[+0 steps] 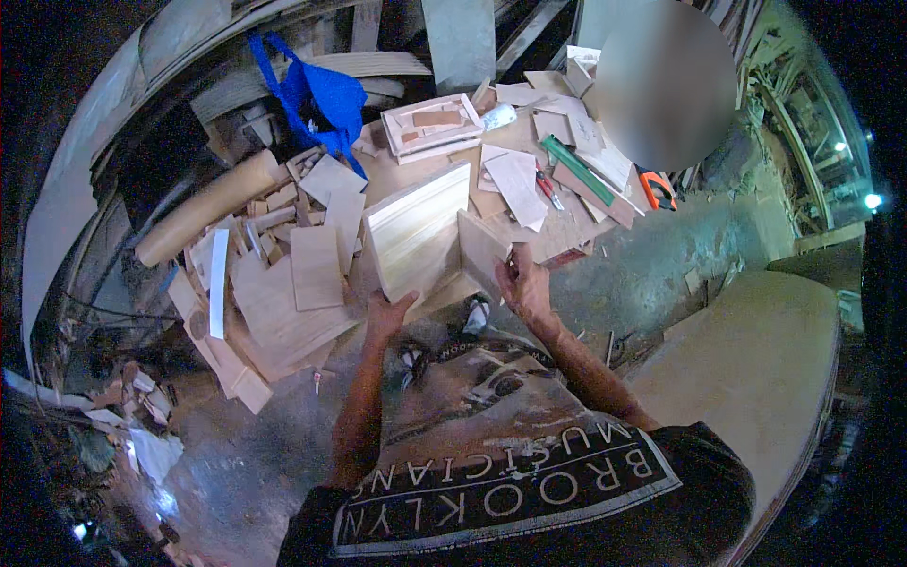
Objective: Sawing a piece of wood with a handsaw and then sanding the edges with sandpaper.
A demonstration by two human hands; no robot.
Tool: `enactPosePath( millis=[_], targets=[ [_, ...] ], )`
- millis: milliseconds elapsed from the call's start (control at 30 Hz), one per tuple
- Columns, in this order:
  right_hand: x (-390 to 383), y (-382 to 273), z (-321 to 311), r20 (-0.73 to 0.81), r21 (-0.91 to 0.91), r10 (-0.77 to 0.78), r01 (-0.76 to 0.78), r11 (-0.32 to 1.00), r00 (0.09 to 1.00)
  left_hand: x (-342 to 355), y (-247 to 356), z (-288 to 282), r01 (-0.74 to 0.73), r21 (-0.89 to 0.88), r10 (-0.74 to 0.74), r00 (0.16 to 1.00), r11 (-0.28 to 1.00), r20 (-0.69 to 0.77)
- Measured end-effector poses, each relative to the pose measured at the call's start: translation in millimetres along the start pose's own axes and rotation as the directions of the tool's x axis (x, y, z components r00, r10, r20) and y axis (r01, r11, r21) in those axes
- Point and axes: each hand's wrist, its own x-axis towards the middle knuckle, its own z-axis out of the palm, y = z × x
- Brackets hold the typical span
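Note:
An open wooden box-like piece [416, 231] stands tilted at the near edge of the worktable, in front of my body. A tall pale panel forms its left part, and a shorter side board [480, 248] meets it at an angle. My left hand [391, 312] is closed on the tall panel's lower left corner, thumb on the face near me. At the side board's right edge, my right hand [525, 285] is closed with bent fingers against the wood. Its palm side is hidden, so any small thing inside cannot be made out.
Wood offcuts [283, 274] and a brown roll [208, 206] crowd the left. Behind are a blue bag [326, 99] and a shallow wooden frame [433, 130]. Red-handled pliers [548, 189], a green strip [578, 170] and an orange-handled saw [658, 191] lie right. A large board [756, 369] stands near right.

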Motion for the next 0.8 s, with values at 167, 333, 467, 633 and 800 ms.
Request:
enactPosePath(
  millis=[167,333,467,633,800],
  targets=[
    [6.1,26.7,4.1,-0.048,0.011,0.091,-0.091,0.996,0.995,-8.9,25.9,-10.8,0.345,0.108,-0.357,0.926,0.932,0.125],
    [5.9,56.2,2.9,-0.135,0.44,0.123,-0.052,0.896,0.983,-7.6,27.6,5.6,0.099,-0.269,-0.1,0.995,0.958,0.012],
    [-14.6,84.1,26.0,0.126,0.677,0.362,-0.347,0.649,0.924,2.4,3.1,16.2,0.224,-0.255,-0.222,0.974,0.941,0.036],
    [-39.6,133.5,94.0,0.455,0.665,0.489,-0.649,0.37,0.744,7.6,18.0,24.6,0.4,-0.127,-0.404,0.915,0.908,-0.008],
    [-49.4,128.1,111.7,0.543,0.669,0.489,-0.704,0.238,0.682,30.0,-54.8,28.8,0.38,-0.166,-0.357,0.921,0.91,0.154]
  ],
)
